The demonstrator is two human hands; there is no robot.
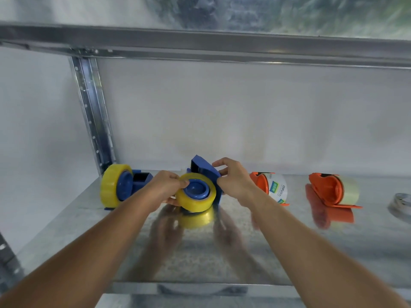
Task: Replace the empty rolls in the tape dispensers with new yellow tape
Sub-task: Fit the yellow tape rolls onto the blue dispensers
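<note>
A blue tape dispenser [205,171] stands on the metal shelf [200,252] at centre, with a yellow tape roll [198,202] seated on its blue hub. My left hand [165,187] grips the left side of that roll, thumb near the hub. My right hand [233,182] holds the dispenser's blue body at its right edge. A second blue dispenser [131,187] carrying a yellow roll [110,185] lies to the left.
Two orange dispensers sit to the right: one [261,184] with a white labelled roll, another [327,192] with a pale roll. A grey roll [401,205] lies at the far right edge. A metal upright [93,112] stands at the back left.
</note>
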